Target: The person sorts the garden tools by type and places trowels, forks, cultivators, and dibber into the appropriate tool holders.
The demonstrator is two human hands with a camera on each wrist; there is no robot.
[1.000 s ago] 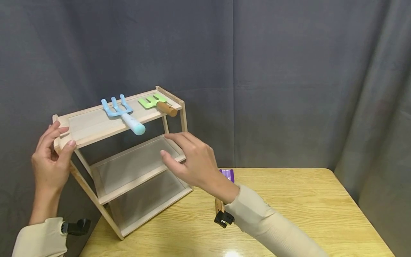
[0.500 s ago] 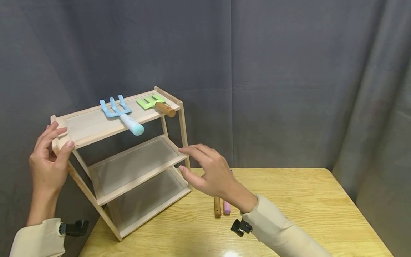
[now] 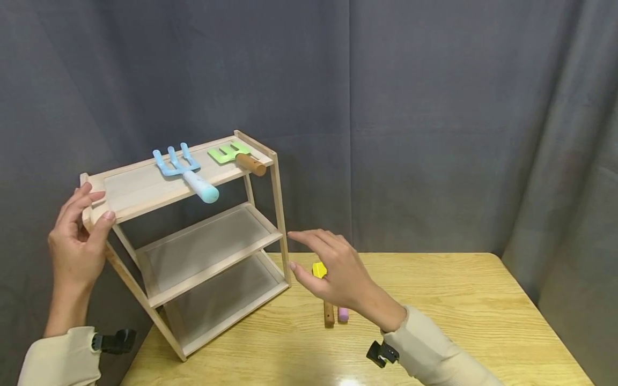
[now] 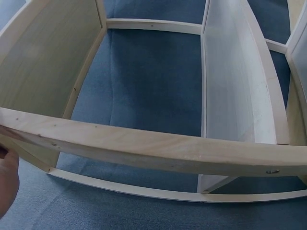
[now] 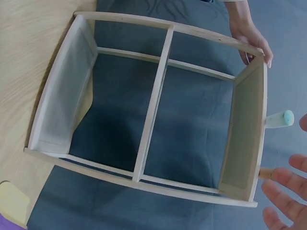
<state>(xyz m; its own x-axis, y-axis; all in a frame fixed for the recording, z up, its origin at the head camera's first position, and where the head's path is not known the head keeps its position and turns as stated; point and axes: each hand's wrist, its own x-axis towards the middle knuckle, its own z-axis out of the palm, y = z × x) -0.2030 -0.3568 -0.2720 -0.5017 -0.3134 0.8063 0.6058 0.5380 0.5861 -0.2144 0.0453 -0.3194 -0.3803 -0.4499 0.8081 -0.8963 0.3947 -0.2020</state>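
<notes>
Grey curtains [image 3: 434,128] hang behind the wooden shelf [image 3: 207,260], a three-tiered piece standing on a yellowish wood-grain table [image 3: 463,321] that stretches away to the shelf's right. From where I stand, the person's left hand [image 3: 77,241] has hold of the shelf's top left corner, thumb on the front edge and fingers bent over the end piece. The right hand [image 3: 338,265] is off to the shelf's right, near the front upright, fingers apart from the thumb and grasping nothing.

Two little garden forks lie on the shelf's top board. A blue fork [image 3: 186,172] sits about midway along, its pale handle jutting past the shelf's front edge; a green fork [image 3: 240,157] lies nearer the shelf's right end, its brown handle poking over that same edge.

On the table to the right of the shelf, partly hidden by the right hand, I can make out a yellow piece [image 3: 318,269], a brown handle [image 3: 329,314] and, just beside that, a pink handle [image 3: 343,314]. Cream sleeves [image 3: 444,348] cover both forearms.
</notes>
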